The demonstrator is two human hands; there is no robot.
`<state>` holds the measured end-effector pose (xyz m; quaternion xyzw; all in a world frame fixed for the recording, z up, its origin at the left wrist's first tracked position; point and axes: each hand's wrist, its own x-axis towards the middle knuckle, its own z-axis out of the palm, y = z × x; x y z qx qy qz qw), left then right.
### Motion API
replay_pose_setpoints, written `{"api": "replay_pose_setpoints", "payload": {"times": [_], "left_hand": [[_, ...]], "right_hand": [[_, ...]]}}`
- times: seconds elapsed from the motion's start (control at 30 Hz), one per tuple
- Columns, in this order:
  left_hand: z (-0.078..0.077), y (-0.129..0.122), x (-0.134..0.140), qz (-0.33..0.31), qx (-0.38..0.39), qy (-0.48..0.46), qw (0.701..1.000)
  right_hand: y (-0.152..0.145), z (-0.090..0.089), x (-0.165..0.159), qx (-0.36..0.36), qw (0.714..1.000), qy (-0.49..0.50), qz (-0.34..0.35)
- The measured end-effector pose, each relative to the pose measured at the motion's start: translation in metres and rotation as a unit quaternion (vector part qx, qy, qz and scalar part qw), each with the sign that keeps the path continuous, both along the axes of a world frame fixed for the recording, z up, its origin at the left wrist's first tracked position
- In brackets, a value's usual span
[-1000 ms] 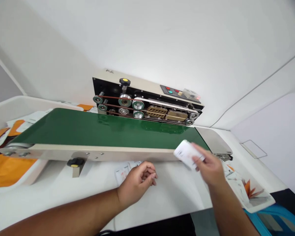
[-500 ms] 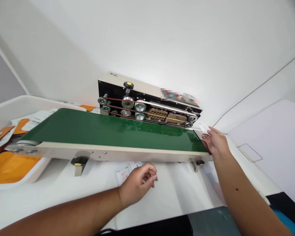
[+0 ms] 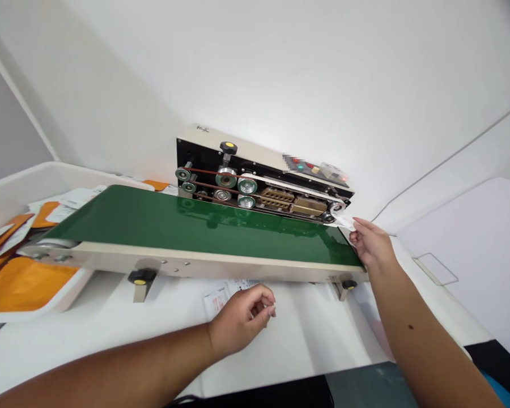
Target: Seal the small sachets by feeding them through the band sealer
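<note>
My right hand (image 3: 373,243) pinches a small white packet (image 3: 345,221) between thumb and fingers at the right end of the band sealer (image 3: 263,175). The packet's far edge reaches the sealer's end rollers (image 3: 332,212). Below them runs the green conveyor belt (image 3: 221,229), bare along its length. My left hand (image 3: 243,318) is loosely closed above the white table, in front of the belt, with thumb and fingertips together and nothing visible in them. Just behind it, partly covered by the hand, lie white printed packets (image 3: 216,300).
At the left end of the belt stands a white bin (image 3: 63,300) holding several orange and white packets (image 3: 28,283). Black knobs (image 3: 141,276) stick out under the conveyor's front. A white panel with a wire handle (image 3: 437,269) is at the right; a cable (image 3: 446,164) crosses the wall.
My right hand has brought the white packet left and slightly down, up to the sealer's end rollers. My left hand keeps nearly the same pose. The view has shifted a little.
</note>
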<state>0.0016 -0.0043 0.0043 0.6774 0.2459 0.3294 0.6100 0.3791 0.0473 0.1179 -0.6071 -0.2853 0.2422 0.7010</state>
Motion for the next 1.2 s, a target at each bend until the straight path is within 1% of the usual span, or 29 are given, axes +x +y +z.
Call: {"api": "replay_pose_setpoints", "payload": {"times": [0.13,0.2,0.23,0.27,0.3,0.37,0.4,0.43,0.47,0.5,0.53,0.57,0.6,0.63,0.67,0.7,0.73,0.8,0.87,0.97,1.03,1.1,1.2], "left_hand": [[-0.001,0.000,0.000,-0.005,0.000,0.008,1.000],[0.000,0.000,-0.001,-0.004,0.002,0.010,1.000],[0.000,0.001,-0.001,-0.004,0.005,0.012,1.000],[0.001,0.001,-0.001,-0.003,0.010,0.013,1.000],[0.001,0.001,-0.001,-0.003,0.017,0.015,1.000],[0.001,0.002,-0.001,-0.003,0.034,0.017,0.999],[0.000,0.002,-0.002,-0.005,0.042,0.018,0.999],[0.000,0.002,-0.002,-0.006,0.052,0.020,0.998],[0.000,0.002,-0.003,-0.009,0.064,0.024,0.998],[-0.001,0.001,-0.003,-0.013,0.080,0.028,0.996],[-0.001,0.001,-0.004,-0.017,0.100,0.033,0.994],[-0.002,0.001,-0.004,-0.023,0.124,0.037,0.991],[-0.002,0.001,-0.005,-0.027,0.152,0.039,0.987],[-0.002,0.000,-0.005,-0.031,0.179,0.038,0.983],[-0.003,0.000,-0.006,-0.035,0.204,0.036,0.978],[-0.003,-0.001,-0.006,-0.037,0.226,0.033,0.973],[-0.004,-0.002,-0.006,-0.040,0.243,0.029,0.969],[-0.004,-0.003,-0.006,-0.043,0.267,0.022,0.962],[-0.005,-0.003,-0.006,-0.046,0.282,0.016,0.958],[-0.005,-0.003,-0.006,-0.054,0.295,0.013,0.954],[-0.005,-0.002,-0.006,-0.056,0.299,0.011,0.953],[-0.005,-0.001,-0.006,-0.052,0.303,0.006,0.951],[-0.005,-0.002,-0.007,-0.044,0.322,0.006,0.946]], "right_hand": [[0.001,0.000,-0.011,-0.053,0.996,-0.026,0.065],[0.001,0.002,-0.019,-0.087,0.990,-0.066,0.094],[0.000,0.003,-0.023,-0.103,0.985,-0.103,0.095],[-0.003,0.003,-0.027,-0.119,0.977,-0.152,0.085],[-0.008,0.003,-0.032,-0.129,0.967,-0.213,0.059],[-0.023,-0.001,-0.045,-0.119,0.932,-0.341,-0.034],[-0.034,-0.005,-0.053,-0.098,0.910,-0.395,-0.084],[-0.046,-0.011,-0.062,-0.063,0.888,-0.441,-0.119],[-0.059,-0.019,-0.072,-0.019,0.868,-0.480,-0.127],[-0.071,-0.028,-0.084,0.028,0.846,-0.524,-0.096],[-0.082,-0.038,-0.096,0.070,0.818,-0.571,-0.022],[-0.091,-0.050,-0.108,0.096,0.782,-0.611,0.074],[-0.097,-0.062,-0.120,0.100,0.745,-0.637,0.173],[-0.101,-0.074,-0.131,0.087,0.713,-0.646,0.257],[-0.102,-0.086,-0.141,0.063,0.694,-0.642,0.320],[-0.102,-0.097,-0.149,0.036,0.688,-0.629,0.359],[-0.100,-0.108,-0.155,0.013,0.692,-0.614,0.379],[-0.094,-0.124,-0.162,-0.017,0.705,-0.593,0.390],[-0.089,-0.135,-0.164,-0.038,0.703,-0.591,0.393],[-0.087,-0.140,-0.165,-0.070,0.676,-0.603,0.418],[-0.087,-0.140,-0.168,-0.086,0.666,-0.602,0.432],[-0.088,-0.139,-0.171,-0.091,0.669,-0.593,0.438],[-0.089,-0.139,-0.175,-0.067,0.676,-0.592,0.433]]}}
